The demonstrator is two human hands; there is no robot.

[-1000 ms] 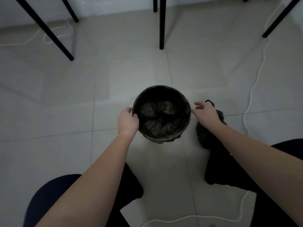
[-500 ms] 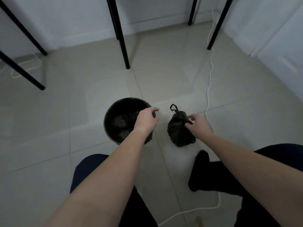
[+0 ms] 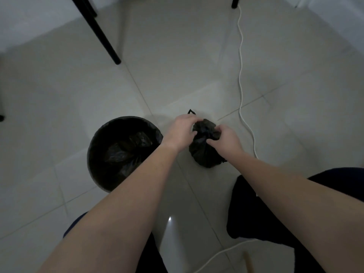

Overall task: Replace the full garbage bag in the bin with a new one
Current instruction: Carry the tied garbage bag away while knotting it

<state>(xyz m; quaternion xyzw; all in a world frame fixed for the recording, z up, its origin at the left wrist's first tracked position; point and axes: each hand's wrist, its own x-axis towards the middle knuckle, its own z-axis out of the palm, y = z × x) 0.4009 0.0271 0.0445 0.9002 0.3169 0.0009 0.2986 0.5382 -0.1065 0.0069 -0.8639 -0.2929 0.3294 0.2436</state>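
Gripping the full bag [image 3: 204, 154] with both hands; head view is the only view. It sits on the tiled floor [image 3: 177, 66] just right of the bin [image 3: 92, 164], close to it but not touching as far as I can see. My left hand [image 3: 182, 133] reaches across from the bin side, fingers curled over the bunched top of the bag. My right hand [image 3: 226, 139] comes in from the right, fingers and thumb curled into the plastic at the neck. Both hands are on the neck, I'd say, because that's where the mouth gets tied off or cinched. A small handle loop [image 3: 191, 111] pokes out on the far side of my left hand. The bin holds a black liner [image 3: 128, 148] draped over the rim and crumpled at the bottom, so the swap looks mostly done. Finishing and removing the old bag seems to be what's left. A white cable [image 3: 240, 75] runs from far to near just right of the bag and could snag on a lift. A black table leg [image 3: 102, 36] stands far left, well apart.
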